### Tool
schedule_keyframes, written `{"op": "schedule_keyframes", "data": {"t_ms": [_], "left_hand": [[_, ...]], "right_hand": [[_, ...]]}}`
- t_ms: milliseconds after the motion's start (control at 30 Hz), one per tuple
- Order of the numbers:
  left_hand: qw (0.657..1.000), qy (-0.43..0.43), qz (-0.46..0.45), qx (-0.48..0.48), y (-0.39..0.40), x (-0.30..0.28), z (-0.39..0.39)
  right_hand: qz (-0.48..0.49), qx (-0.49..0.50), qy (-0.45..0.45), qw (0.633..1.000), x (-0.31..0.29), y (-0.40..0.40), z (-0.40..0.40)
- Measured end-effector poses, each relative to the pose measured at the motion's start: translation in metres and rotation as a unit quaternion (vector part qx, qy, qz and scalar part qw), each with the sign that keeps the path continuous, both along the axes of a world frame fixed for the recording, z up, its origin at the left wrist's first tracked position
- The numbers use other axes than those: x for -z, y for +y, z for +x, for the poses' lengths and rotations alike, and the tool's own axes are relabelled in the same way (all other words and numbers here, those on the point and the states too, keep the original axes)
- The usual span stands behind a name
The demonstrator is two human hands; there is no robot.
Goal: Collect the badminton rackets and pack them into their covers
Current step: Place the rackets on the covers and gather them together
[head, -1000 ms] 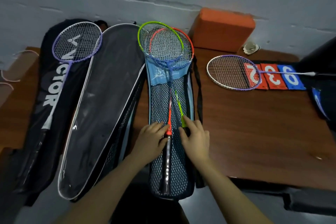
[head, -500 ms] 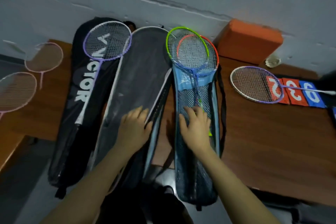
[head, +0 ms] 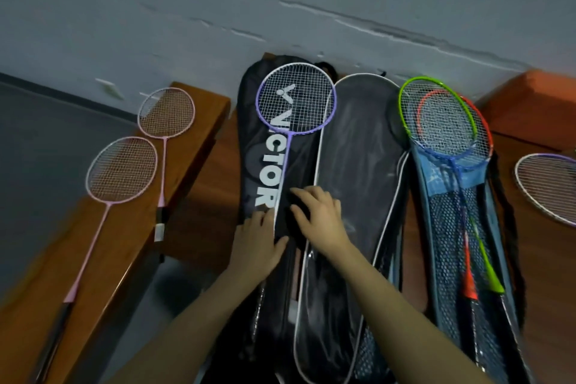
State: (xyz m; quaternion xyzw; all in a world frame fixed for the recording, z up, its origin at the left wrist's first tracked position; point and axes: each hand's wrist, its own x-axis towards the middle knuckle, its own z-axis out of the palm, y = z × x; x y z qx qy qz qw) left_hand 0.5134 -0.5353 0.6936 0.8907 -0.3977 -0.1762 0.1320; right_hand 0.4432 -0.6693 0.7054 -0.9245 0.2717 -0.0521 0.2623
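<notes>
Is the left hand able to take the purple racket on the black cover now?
Probably yes. The left hand lies on the black Victor cover beside the purple racket, whose shaft is exposed on top with nothing covering it.

Both arms are bare all the way up, with no sleeves showing. The left hand (head: pixel 256 241) and the right hand (head: pixel 321 217) wear no gloves, rings or watch. The fingers look short and small.
</notes>
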Motion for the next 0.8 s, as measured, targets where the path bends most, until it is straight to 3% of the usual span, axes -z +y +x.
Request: {"op": "schedule_keyframes", "data": {"t_ms": [100,300,567,800], "left_hand": [[0.999,0.027,0.008,0.034,0.002,0.006,0.001],[0.985,0.1,-0.135,-0.032,0.007,0.014,0.0],[0.95,0.125,-0.285,-0.013,0.01,-0.021,-0.015],[0.91,0.198,-0.366,0.004,-0.054,-0.063,-0.06]], "right_hand": [[-0.027,-0.034,0.034,0.999,0.006,-0.001,0.02],[-0.09,-0.052,0.056,0.993,0.017,-0.007,0.028],[-0.056,-0.011,-0.068,0.996,-0.02,-0.008,0.002],[-0.066,0.089,-0.13,0.985,-0.062,-0.05,-0.062]]}}
